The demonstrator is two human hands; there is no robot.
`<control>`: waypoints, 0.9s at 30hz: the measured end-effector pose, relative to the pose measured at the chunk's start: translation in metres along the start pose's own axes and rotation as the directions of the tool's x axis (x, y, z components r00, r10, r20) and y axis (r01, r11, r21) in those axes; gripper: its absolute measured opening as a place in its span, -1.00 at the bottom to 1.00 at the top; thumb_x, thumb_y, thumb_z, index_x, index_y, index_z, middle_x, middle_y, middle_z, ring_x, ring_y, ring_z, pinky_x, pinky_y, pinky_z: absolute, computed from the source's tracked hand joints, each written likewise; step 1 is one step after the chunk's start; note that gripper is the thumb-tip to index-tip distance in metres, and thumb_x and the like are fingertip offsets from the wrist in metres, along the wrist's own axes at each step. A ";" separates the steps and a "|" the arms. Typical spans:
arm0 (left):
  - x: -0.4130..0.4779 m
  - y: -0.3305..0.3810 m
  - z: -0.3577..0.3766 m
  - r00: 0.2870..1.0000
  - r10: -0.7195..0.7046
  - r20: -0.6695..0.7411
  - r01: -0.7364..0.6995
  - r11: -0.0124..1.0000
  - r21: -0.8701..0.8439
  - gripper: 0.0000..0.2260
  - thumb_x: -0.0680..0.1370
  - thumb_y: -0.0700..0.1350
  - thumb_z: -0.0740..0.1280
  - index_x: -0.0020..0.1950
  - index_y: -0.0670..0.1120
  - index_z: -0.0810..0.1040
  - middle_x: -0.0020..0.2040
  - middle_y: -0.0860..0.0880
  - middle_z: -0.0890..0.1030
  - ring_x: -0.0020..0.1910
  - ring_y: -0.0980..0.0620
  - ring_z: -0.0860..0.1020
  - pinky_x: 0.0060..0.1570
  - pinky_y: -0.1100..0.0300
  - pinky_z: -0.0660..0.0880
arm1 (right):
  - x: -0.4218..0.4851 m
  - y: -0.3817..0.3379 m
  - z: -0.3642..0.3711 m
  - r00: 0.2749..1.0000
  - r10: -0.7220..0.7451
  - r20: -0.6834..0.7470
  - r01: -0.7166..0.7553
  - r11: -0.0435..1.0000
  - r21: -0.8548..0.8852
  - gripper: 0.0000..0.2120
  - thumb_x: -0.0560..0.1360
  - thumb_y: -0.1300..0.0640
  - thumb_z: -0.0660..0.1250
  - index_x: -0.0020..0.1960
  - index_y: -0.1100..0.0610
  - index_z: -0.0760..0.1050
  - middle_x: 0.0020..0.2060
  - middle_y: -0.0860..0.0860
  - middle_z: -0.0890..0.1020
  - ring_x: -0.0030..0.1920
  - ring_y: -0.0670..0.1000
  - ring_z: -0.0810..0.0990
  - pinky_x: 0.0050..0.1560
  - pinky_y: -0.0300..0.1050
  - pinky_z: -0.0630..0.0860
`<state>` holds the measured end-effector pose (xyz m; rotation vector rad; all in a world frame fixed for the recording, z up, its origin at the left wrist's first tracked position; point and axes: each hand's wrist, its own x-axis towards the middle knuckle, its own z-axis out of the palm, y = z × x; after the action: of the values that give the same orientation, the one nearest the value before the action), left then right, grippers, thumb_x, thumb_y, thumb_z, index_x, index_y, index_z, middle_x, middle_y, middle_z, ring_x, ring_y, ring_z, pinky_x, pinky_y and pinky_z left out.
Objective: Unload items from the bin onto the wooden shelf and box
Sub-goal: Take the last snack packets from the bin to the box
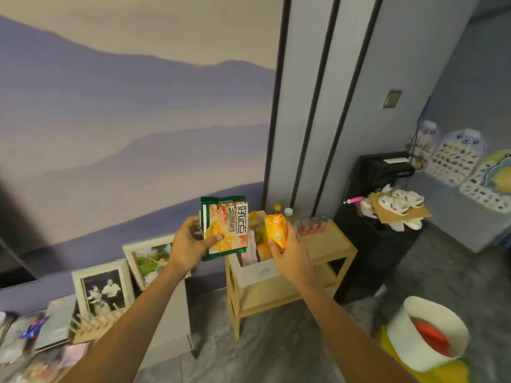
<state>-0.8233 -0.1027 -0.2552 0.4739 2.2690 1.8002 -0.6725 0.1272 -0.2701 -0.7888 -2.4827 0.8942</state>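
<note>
My left hand [190, 240] grips a green snack packet [225, 228] with Chinese lettering, held up in front of the wall. My right hand [289, 250] holds a small orange packet [275, 226] just above a white box [255, 270] that stands on the wooden shelf [329, 246]. Several packets stand upright inside the box. Bottles and a small clear pack of red items [312, 225] sit on the shelf top behind the box. The white bin [425, 331] stands on the floor at lower right, with something red inside it.
Framed pictures [103, 290] lean against the wall at left, beside a low surface cluttered with books. A black stand [378, 239] with cardboard and white shoes is right of the shelf. Grey floor lies between me and the shelf.
</note>
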 end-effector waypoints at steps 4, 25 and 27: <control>0.061 -0.026 0.040 0.997 -0.063 0.036 0.062 0.998 0.025 -0.49 0.47 -0.11 0.62 0.33 0.03 0.49 0.17 0.07 0.67 0.02 0.04 0.73 -0.11 0.05 0.73 | 0.045 0.039 0.016 0.996 0.087 0.033 -0.086 0.995 -0.052 -0.34 0.68 -0.19 0.27 0.67 0.04 0.15 0.50 0.00 0.46 0.45 0.08 0.50 0.37 -0.03 0.47; 0.162 -0.183 0.195 0.860 -0.508 -0.052 0.501 0.819 0.279 -0.60 0.66 0.10 0.39 0.44 0.01 0.41 0.23 -0.01 0.65 0.13 -0.08 0.67 0.06 0.00 0.66 | 0.199 0.182 0.150 0.869 0.272 0.414 -0.260 0.962 -0.086 -0.55 0.55 -0.11 0.46 0.34 0.06 0.49 0.17 0.01 0.61 0.18 0.08 0.62 0.18 0.04 0.60; 0.159 -0.200 0.208 0.833 -0.550 -0.062 0.547 0.802 0.239 -0.59 0.67 0.09 0.38 0.48 0.06 0.39 0.27 -0.01 0.66 0.15 -0.08 0.68 0.15 -0.13 0.67 | 0.200 0.193 0.160 0.855 0.280 0.437 -0.264 0.959 -0.100 -0.57 0.57 -0.08 0.46 0.34 0.10 0.49 0.18 0.04 0.63 0.20 0.11 0.63 0.19 0.04 0.61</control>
<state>-0.9212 0.1041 -0.4918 -0.1457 2.3086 1.2275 -0.8370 0.3014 -0.4834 -1.0707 -2.8312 1.2563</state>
